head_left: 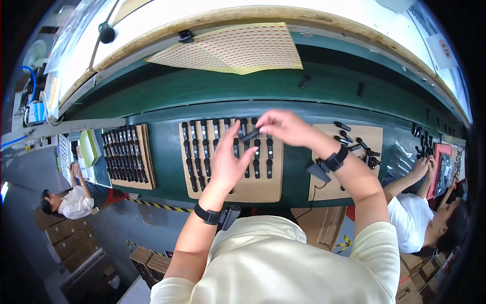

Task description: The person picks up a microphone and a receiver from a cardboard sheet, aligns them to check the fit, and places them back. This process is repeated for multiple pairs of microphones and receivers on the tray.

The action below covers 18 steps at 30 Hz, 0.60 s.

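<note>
My right hand (283, 126) pinches a small black stick-shaped device (250, 136) with its fingertips, above a cardboard sheet (273, 190). The device lies tilted, its far end pointing toward my left hand. Close by on its left is my left hand (230, 161), thumb and fingers spread apart around that end; whether a finger touches it I cannot tell. Rows of similar black devices (206, 148) with rounded heads lie upright on the sheet, and my left hand hides some of them.
A second cardboard sheet (324, 172) with loose black pieces (358, 143) lies on the right. At left stands a filled cardboard stack (144, 147). A yellow sticker sheet (238, 48) hangs from the shelf edge. Co-workers sit at left (76, 202) and right (412, 220).
</note>
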{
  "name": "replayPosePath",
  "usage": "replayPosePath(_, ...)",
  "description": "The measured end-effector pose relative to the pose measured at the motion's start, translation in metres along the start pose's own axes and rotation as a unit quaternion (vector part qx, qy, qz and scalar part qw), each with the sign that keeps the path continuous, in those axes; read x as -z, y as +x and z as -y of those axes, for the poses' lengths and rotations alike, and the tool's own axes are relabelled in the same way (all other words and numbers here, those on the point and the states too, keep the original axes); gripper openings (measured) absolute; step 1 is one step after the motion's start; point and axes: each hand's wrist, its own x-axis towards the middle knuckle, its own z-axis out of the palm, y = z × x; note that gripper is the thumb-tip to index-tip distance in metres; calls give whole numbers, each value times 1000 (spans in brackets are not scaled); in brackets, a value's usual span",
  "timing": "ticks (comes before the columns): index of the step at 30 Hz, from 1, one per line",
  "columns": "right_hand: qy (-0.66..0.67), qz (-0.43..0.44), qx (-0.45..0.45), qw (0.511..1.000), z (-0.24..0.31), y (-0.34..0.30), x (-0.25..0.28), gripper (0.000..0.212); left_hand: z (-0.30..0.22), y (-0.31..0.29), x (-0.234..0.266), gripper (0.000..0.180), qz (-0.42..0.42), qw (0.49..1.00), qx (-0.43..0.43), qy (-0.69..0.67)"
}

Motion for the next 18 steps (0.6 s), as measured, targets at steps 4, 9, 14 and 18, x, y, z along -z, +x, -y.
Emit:
replayPosePath(4,31,12,62,998,-9,-11,-5,19,4,-11,-4,25,92,990,96,-38)
replayPosePath(9,-325,-179,107,922,-68,18,53,31,1,-30,18,25,111,985,122,-47)
replayPosePath(14,-509,-261,6,821,-145,37,109,32,-4,-42,32,25,101,980,145,-96)
replayPosePath(18,-537,-227,-70,809,-141,39,112,30,-12,-44,43,25,70,980,130,-130)
